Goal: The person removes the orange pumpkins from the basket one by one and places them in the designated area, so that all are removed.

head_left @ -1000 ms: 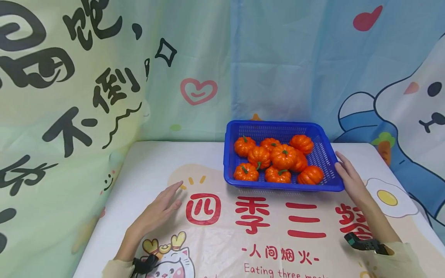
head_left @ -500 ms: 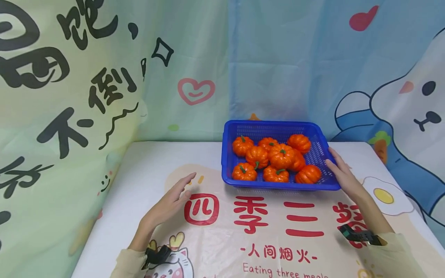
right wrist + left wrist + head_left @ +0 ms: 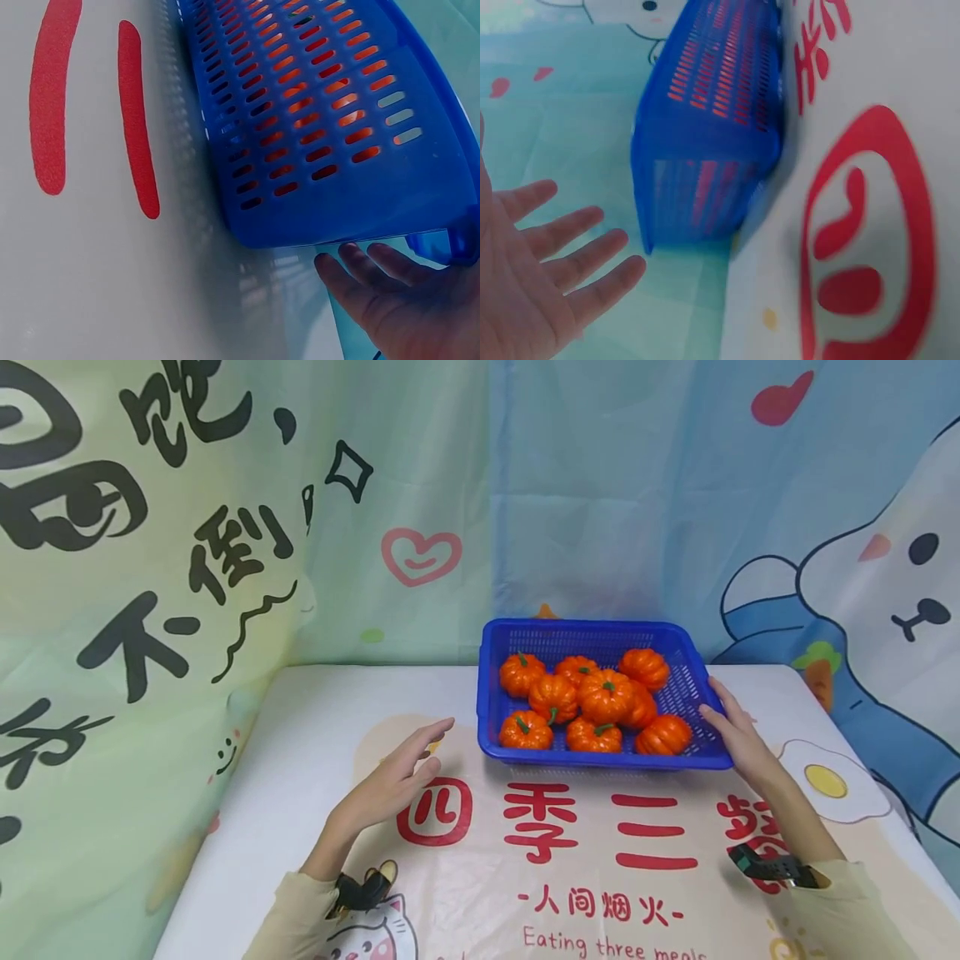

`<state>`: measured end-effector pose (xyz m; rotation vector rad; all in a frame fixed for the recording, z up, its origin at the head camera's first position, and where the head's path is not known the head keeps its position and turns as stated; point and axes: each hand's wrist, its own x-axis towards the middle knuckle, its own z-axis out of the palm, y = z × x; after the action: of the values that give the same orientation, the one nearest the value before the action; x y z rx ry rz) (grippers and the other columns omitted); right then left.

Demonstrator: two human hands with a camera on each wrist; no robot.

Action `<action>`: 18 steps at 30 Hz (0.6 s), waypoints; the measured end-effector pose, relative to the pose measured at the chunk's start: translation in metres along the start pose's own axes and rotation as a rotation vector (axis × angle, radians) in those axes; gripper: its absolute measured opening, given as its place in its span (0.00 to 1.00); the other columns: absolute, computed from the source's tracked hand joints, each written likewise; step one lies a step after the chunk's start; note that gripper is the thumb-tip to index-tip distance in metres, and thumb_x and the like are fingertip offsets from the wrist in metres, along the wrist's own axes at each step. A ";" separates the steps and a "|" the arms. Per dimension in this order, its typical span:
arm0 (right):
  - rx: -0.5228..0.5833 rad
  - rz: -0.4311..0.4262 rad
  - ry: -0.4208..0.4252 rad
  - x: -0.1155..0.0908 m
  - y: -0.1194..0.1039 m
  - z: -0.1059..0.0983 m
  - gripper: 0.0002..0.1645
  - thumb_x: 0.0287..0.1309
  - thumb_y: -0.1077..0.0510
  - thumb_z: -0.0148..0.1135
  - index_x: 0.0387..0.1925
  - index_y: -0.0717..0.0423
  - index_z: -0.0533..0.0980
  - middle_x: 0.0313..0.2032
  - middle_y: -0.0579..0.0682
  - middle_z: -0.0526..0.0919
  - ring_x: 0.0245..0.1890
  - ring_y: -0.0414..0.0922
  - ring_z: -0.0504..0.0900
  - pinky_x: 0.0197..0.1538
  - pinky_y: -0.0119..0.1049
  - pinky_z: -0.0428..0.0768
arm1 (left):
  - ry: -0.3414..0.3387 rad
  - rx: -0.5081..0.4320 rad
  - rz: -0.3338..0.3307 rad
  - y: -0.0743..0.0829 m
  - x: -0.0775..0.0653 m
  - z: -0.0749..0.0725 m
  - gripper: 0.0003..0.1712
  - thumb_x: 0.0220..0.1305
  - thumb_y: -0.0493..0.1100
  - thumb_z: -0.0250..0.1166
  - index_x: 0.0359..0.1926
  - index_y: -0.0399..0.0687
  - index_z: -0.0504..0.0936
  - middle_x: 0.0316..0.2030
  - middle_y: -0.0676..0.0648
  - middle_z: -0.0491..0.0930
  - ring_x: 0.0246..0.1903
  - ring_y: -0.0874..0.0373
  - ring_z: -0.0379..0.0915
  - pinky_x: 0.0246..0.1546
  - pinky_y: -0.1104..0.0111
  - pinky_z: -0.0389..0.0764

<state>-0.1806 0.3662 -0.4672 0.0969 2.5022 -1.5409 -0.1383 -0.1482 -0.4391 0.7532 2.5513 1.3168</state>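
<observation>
A blue plastic basket (image 3: 600, 761) with slotted walls holds several small orange pumpkins (image 3: 606, 696) with green stems. My left hand (image 3: 399, 782) is in the air to the left of the basket, palm toward it and fingers extended. In the left wrist view, its spread fingers (image 3: 585, 255) hold nothing and stand apart from the basket's end wall. My right hand (image 3: 738, 735) is at the basket's right end, thumb over the rim and fingers along the outside. The right wrist view shows its nearly straight fingertips (image 3: 349, 255) right at the end wall, with the thumb hidden.
A white table mat (image 3: 450, 893) with red characters and cartoon prints covers the table. The basket stands at its back edge, close to a printed cloth backdrop (image 3: 420, 460). Each wrist wears a dark camera band (image 3: 776, 864).
My left hand has moved right and slightly forward, nearer the basket. The right hand has come in over the basket's right rim. The basket and pumpkins stay in place; the head view shifts slightly.
</observation>
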 end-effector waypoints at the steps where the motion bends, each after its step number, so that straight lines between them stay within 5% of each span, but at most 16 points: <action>1: 0.005 0.000 -0.001 0.001 0.000 0.000 0.44 0.70 0.36 0.35 0.75 0.34 0.25 0.75 0.66 0.28 0.69 0.76 0.45 0.62 0.73 0.56 | -0.003 0.001 0.008 0.003 0.003 0.000 0.33 0.72 0.56 0.52 0.74 0.65 0.54 0.72 0.54 0.59 0.71 0.50 0.59 0.64 0.47 0.70; 10: 0.037 0.004 -0.001 -0.001 0.001 0.000 0.41 0.70 0.36 0.33 0.74 0.29 0.25 0.75 0.66 0.33 0.68 0.72 0.52 0.59 0.55 0.66 | -0.063 -0.021 0.145 0.030 0.038 0.001 0.35 0.73 0.60 0.48 0.75 0.58 0.54 0.73 0.52 0.58 0.72 0.52 0.57 0.68 0.51 0.66; 18: 0.068 -0.014 -0.007 -0.004 0.004 0.001 0.36 0.71 0.35 0.28 0.73 0.22 0.27 0.75 0.65 0.34 0.67 0.71 0.52 0.47 0.28 0.82 | -0.117 0.010 0.161 0.054 0.073 0.003 0.33 0.73 0.60 0.49 0.74 0.62 0.55 0.73 0.54 0.58 0.73 0.56 0.54 0.70 0.52 0.65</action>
<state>-0.1763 0.3679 -0.4706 0.0836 2.4505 -1.6287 -0.1802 -0.0831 -0.3922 1.0255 2.4515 1.2645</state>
